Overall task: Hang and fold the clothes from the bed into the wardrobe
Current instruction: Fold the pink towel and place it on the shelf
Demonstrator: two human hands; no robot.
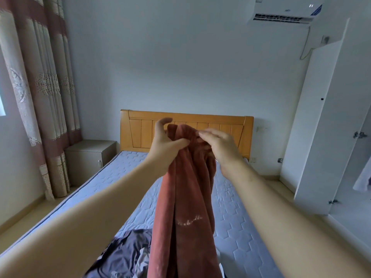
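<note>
While both hands, left hand (pixel 165 144) and right hand (pixel 219 146), pinch its top edge, the rust garment (pixel 180 207) hangs above the bed (pixel 241 227).

One rust-red fleecy garment (pixel 186 197) is seen at centre frame, two bare hands, left (pixel 164 145) and right (pixel 218 145), one dark grey crumpled garment (pixel 122 255) at the bottom.

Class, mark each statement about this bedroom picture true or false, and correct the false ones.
1. Both hands hold the rust-red garment up above the bed. True.
2. The left hand is empty. False: it grips the garment's top.
3. The wardrobe door on the right is open. True.
4. The bed's headboard is white metal. False: it is orange-brown wood.
5. More clothes lie on the bed. True.
</note>
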